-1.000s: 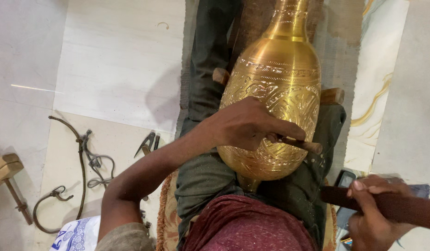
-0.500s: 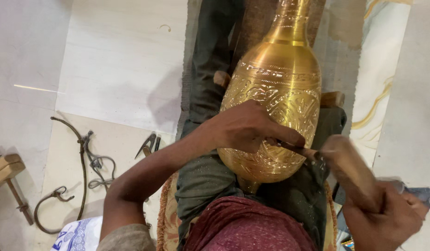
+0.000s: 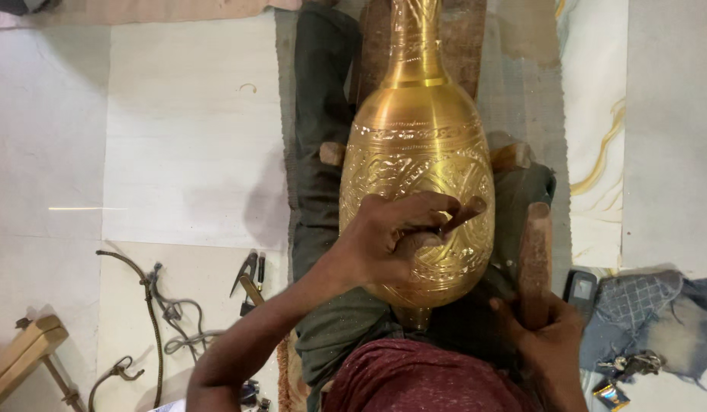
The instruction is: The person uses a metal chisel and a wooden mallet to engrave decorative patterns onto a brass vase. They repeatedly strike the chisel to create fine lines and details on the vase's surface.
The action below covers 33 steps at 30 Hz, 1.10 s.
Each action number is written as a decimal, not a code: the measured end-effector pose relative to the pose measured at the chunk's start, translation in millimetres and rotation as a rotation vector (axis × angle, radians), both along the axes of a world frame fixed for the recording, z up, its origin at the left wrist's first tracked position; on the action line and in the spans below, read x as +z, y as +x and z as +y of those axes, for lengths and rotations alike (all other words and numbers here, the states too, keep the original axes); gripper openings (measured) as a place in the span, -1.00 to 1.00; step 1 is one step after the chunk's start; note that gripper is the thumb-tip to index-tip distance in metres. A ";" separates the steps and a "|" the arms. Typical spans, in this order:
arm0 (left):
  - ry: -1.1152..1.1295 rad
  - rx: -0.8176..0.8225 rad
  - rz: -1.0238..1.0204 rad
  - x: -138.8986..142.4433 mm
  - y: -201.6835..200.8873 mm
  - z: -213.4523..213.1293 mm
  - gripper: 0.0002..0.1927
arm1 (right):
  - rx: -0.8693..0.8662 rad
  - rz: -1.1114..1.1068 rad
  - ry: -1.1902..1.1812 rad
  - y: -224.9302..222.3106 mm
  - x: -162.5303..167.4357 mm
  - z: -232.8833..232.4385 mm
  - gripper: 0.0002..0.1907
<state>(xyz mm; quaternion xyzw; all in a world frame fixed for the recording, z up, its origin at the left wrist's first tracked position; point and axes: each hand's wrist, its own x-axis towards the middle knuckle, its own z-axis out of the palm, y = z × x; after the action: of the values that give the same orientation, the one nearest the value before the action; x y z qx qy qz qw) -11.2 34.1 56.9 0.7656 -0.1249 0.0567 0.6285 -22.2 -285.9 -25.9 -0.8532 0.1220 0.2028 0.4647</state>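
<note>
Two hands: both the person's own, both at the vase.
Vase (image 3: 418, 164): one, brass, engraved, lying along the lap with its neck pointing away; its belly rests between the legs, over two wooden blocks (image 3: 512, 156) that show at either flank.
Left hand (image 3: 395, 236): fingers clenched round one chisel (image 3: 460, 216), its tip hidden under the hand against the engraved belly.
Right hand (image 3: 543, 332): fingers wrapped round one wooden mallet (image 3: 534, 255), held upright just right of the vase.
Change: half a second ago the mallet head lay against the chisel end; now it stands drawn back, apart from the chisel. The left hand has kept its place on the belly.
Meaning: judged, one blow has landed and the mallet is between strokes.
Floor, left edge: one cord (image 3: 159, 313) with hooks, one pair of pliers (image 3: 250, 278), one wooden frame (image 3: 21, 358) at the corner.
Floor, right edge: one phone (image 3: 579, 288), one folded cloth (image 3: 644, 313), one key bunch (image 3: 624, 366).
</note>
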 end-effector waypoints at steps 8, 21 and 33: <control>0.304 -0.065 -0.049 8.2 0.1 7.4 -0.28 | 0.219 -0.155 -0.177 18.5 21.2 15.4 -0.67; 0.433 -0.046 -0.182 13.2 0.7 9.2 -0.30 | 0.360 -0.425 -0.377 64.8 90.3 1.9 -0.61; 0.507 -0.062 -0.114 4.8 0.3 8.9 -0.28 | 0.377 -0.502 -0.349 49.0 90.1 -3.4 -0.64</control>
<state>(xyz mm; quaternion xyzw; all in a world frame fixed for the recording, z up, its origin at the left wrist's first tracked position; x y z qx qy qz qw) -11.0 43.0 61.7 0.8900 -0.1937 0.0474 0.4099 26.8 -289.3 64.2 -0.9505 -0.1226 0.0449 0.2819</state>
